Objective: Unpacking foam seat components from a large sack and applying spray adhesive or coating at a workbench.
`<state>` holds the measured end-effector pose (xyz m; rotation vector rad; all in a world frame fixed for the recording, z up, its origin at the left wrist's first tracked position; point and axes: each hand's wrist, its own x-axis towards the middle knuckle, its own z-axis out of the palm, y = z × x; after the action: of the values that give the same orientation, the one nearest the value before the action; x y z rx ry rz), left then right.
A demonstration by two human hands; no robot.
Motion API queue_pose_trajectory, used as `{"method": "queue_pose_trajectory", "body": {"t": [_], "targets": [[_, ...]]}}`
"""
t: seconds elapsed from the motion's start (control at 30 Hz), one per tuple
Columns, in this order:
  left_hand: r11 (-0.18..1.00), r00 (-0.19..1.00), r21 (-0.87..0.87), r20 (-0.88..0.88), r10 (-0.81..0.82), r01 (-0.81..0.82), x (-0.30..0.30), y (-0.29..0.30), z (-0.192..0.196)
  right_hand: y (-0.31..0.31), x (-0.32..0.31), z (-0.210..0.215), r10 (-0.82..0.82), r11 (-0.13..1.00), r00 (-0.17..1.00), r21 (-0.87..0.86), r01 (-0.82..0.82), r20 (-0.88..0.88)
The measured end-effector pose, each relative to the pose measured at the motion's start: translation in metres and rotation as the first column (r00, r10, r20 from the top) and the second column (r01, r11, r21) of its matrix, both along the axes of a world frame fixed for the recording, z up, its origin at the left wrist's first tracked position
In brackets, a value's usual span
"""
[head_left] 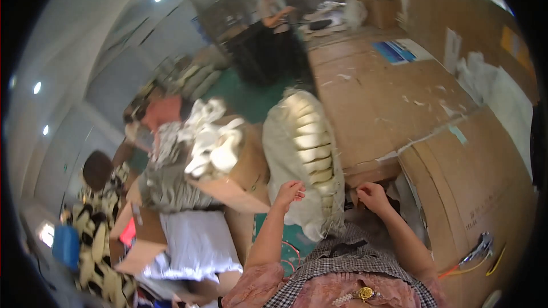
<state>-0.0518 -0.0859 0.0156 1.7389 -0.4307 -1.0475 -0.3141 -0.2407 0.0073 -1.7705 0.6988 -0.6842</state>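
My left hand point(291, 192) hovers over the lower part of a pale fabric sack point(279, 154), its fingers curled in and nothing visible in them. A row of stacked, cream-coloured puffy pieces point(313, 142) shows through the sack's long opening. To the right, by the near corner of the cardboard-covered table, my right hand point(372, 195) is closed with its fingertips turned down. Whatever those fingers hold, if anything, is hidden. Below both hands lies my checked apron point(342, 256).
Left of the sack stands a carton point(251, 162) heaped with white stuffed pieces point(212, 142). Closer lies a white plastic bag point(200, 245). The cardboard tabletop point(388, 102) carries a blue-and-white printed sheet point(399, 51) and a metal hand tool point(479, 245). A person point(275, 11) stands far back.
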Motion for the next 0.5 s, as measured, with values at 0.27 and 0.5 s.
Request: {"method": "queue_pose_trajectory", "body": {"t": [0.27, 0.5], "targets": [[0.968, 0.995, 0.242, -0.089, -0.042, 0.062, 0.075, -0.122, -0.141, -0.091, 0.186, -0.053, 0.433, 0.82, 0.893, -0.358, -0.446, -0.122], [0.751, 0.737, 0.243, 0.518, 0.435, -0.614, 0.168, 0.052, -0.08, -0.339, 0.148, -0.173, -0.182, 0.922, 0.915, -0.386, 0.032, -0.36]]}}
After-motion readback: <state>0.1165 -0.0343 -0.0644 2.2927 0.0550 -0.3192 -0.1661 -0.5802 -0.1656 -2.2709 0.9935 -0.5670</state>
